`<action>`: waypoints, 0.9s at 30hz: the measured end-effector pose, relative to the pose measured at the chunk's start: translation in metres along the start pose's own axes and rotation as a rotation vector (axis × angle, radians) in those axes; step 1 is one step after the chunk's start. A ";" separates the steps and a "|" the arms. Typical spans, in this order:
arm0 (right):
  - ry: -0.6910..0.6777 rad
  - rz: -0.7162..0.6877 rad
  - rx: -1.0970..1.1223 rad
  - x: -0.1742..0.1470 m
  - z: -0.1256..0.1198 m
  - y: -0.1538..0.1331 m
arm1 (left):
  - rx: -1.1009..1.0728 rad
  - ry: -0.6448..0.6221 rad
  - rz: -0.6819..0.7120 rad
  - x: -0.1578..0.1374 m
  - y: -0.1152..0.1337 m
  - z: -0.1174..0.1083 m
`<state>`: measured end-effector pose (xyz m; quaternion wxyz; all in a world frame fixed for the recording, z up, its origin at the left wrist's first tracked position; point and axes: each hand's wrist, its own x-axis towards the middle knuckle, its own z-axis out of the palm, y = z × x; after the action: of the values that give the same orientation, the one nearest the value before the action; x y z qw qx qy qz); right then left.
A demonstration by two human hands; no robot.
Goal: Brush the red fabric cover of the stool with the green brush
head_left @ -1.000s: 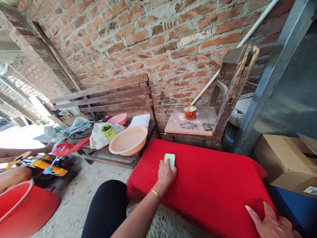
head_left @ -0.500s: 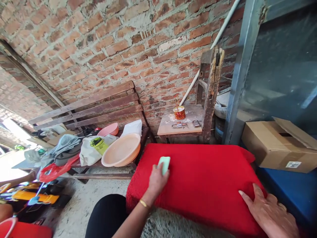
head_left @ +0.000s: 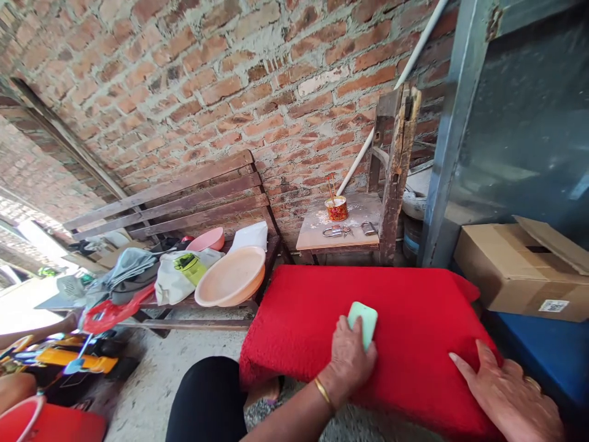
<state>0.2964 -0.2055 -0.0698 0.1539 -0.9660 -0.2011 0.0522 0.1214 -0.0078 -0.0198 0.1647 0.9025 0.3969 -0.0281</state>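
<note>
My left hand (head_left: 350, 356), with a gold bangle at the wrist, is closed round a mint-green flat block (head_left: 364, 320) with rounded corners. The block lies against the top of a fuzzy red cloth (head_left: 304, 307) near its middle; its underside is hidden. The cloth drapes over a low, flat support and hangs down at the front and left. Fingers spread, my right hand (head_left: 508, 390) rests on the cloth's right edge and holds nothing.
Behind the cloth, a small wooden chair (head_left: 315, 236) bears a red tin (head_left: 337, 209) with sticks and padlocks (head_left: 369, 229). On the left, a slatted bench (head_left: 184, 196) carries a peach basin (head_left: 234, 277) and bags. A cardboard box (head_left: 515, 270) stands right, on something blue.
My left hand has slid the mint-green block across the red cloth to the right and slightly nearer to me. My right hand has stayed on the cloth's edge.
</note>
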 end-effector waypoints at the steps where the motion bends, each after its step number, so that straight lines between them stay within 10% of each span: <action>1: -0.026 0.029 -0.033 0.001 -0.001 0.000 | -0.020 -0.043 0.074 -0.002 0.014 0.004; 6: -0.105 0.073 -0.124 -0.001 -0.009 -0.005 | -0.107 -0.062 0.142 -0.004 0.005 -0.006; 13: -0.116 0.025 -0.185 -0.004 -0.012 -0.009 | 0.067 0.195 -0.331 -0.026 -0.172 -0.057; 16: -0.102 0.031 -0.154 -0.003 -0.014 -0.009 | 0.135 0.215 -0.450 -0.040 -0.208 -0.062; 21: -0.083 0.025 -0.131 -0.003 -0.012 -0.008 | 0.098 0.141 -0.309 -0.040 -0.131 -0.021; 27: -0.116 0.075 -0.059 -0.001 -0.013 -0.007 | -0.089 -0.108 0.294 -0.053 0.001 0.038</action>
<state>0.2951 -0.2031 -0.0549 0.1116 -0.9723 -0.1746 0.1082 0.0886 -0.0580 -0.0463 0.2282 0.9399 0.2518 -0.0347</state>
